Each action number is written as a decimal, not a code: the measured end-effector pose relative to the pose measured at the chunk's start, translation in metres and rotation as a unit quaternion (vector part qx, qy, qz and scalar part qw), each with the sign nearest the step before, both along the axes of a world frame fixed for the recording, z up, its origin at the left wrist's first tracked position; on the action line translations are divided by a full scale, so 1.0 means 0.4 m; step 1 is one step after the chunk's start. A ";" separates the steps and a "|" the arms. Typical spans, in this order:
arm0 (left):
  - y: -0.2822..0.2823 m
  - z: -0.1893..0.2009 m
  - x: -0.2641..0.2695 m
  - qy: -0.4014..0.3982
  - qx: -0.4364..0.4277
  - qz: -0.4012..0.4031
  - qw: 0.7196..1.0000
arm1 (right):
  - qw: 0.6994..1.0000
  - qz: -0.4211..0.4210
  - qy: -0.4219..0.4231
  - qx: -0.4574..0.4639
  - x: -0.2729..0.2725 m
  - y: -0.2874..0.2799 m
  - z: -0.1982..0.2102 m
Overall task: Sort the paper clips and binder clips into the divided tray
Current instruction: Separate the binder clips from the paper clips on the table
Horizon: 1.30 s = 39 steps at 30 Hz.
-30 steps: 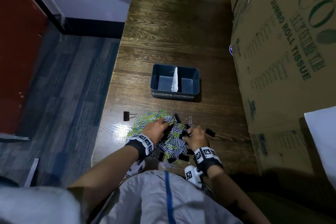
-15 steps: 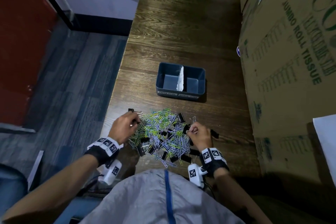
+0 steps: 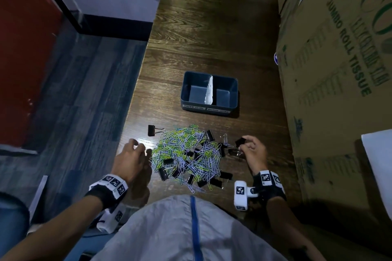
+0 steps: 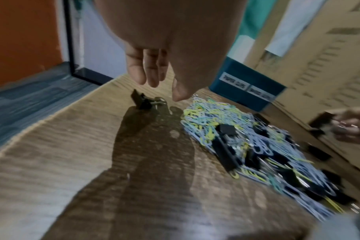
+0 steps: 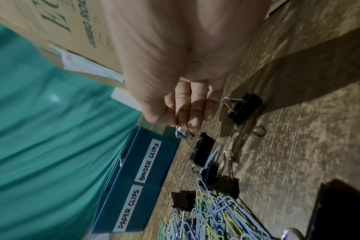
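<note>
On the wooden table (image 3: pixel 212 27), near its front edge, sits a big pile of paper clips (image 3: pixel 186 154) mixed with black binder clips. Past the pile, toward the middle, stands the blue divided tray (image 3: pixel 209 92) with a white divider. By the pile's left side hovers the left hand (image 3: pixel 129 159), just above the table. By the pile's right side, the right hand (image 3: pixel 253 150) pinching a binder clip (image 3: pixel 240 141). Along the table's right edge stands a cardboard box (image 3: pixel 339 70).

From the left wrist: left hand (image 4: pixel 166 48) above bare wood, fingers loose and apart, holding nothing. One lone binder clip (image 4: pixel 141 101) just beyond the fingertips.

From the right wrist: thumb and fingers of the right hand (image 5: pixel 175 91) squeezed on the wire handle of a binder clip (image 5: pixel 202 151). Tray (image 5: pixel 138 181) close by, labels reading PAPER CLIPS and BINDER CLIPS.
</note>
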<state>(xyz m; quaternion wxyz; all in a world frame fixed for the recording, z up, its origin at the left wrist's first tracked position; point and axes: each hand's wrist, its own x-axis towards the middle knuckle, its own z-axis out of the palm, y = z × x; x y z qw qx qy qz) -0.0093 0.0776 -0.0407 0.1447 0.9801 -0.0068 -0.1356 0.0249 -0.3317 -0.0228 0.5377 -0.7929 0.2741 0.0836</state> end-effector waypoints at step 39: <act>-0.111 0.070 0.061 -0.039 -0.106 -0.097 0.989 | 0.915 0.271 -0.001 -0.299 -0.051 0.106 -0.104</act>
